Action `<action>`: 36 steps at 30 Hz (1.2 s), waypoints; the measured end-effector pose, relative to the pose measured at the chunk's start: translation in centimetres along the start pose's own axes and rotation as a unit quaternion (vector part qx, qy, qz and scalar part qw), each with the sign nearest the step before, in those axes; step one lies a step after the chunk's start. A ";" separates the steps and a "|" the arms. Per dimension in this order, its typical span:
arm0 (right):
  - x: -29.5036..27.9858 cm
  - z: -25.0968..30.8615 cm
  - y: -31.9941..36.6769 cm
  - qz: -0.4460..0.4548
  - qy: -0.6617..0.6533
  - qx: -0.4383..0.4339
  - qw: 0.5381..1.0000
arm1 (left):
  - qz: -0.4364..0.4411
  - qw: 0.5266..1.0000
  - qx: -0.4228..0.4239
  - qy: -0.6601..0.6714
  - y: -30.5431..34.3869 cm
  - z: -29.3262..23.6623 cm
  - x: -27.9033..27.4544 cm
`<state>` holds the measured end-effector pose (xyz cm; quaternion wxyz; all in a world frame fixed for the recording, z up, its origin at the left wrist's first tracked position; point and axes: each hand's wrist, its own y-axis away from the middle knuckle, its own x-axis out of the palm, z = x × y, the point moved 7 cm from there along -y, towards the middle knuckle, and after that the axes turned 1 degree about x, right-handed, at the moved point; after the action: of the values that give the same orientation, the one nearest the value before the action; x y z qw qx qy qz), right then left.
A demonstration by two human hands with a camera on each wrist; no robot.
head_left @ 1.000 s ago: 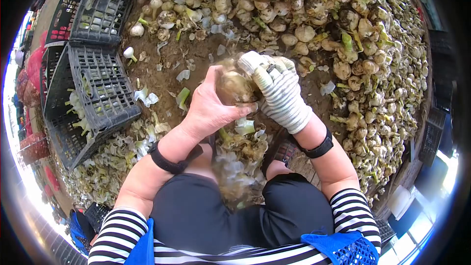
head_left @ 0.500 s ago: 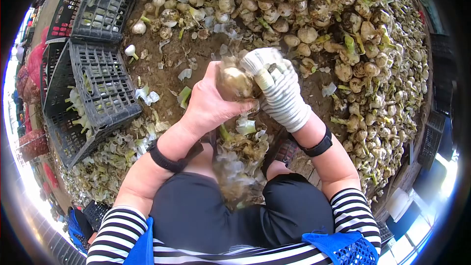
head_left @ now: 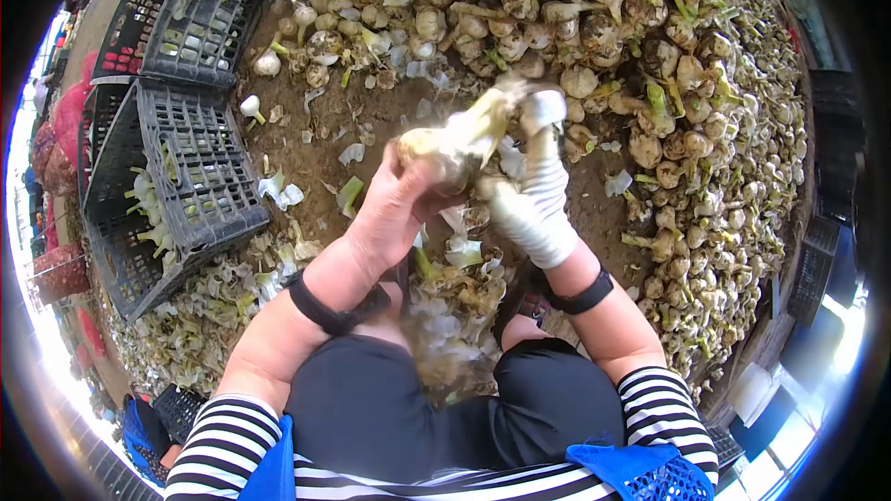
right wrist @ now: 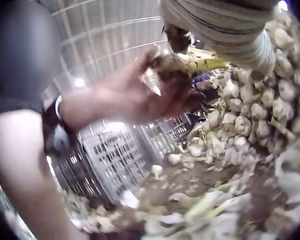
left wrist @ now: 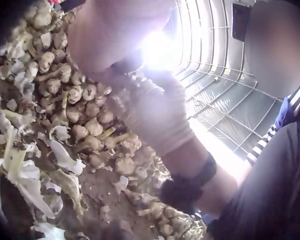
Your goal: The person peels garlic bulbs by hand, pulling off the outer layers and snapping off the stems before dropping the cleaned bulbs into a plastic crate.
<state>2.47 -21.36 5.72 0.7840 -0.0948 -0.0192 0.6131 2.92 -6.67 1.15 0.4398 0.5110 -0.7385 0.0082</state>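
Observation:
My bare left hand grips a garlic bulb, its thick pale stalk slanting up to the right. Beside the stalk is my right hand in a striped, soiled work glove, fingers bent near the stalk's far end and thumb lower down. Loose whitish skin hangs between the two hands. Blur leaves me unable to tell whether the gloved fingers pinch anything. In the right wrist view the bare hand is wrapped about the bulb, with the yellowish stalk reaching toward the glove.
Garlic heaped with stalks covers the ground ahead and to the right. Black plastic crates lean at the left, white garlic inside. Peeled skins litter the soil between the knees, and a lone white bulb lies near the crates.
The bulb has turned so its stalk points up and right. The gloved hand has moved off the bulb's side toward the stalk, and the left hand has rotated with the bulb.

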 end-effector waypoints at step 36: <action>0.9 -6.8 -2.4 0.196 0.499 0.082 0.840 | 0.058 0.662 0.411 -0.625 3.5 -4.6 6.2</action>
<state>5.94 -21.92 -0.63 0.5562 -0.3252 0.4437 0.6229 2.63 -7.49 9.56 -0.3808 0.4807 -0.7897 0.0154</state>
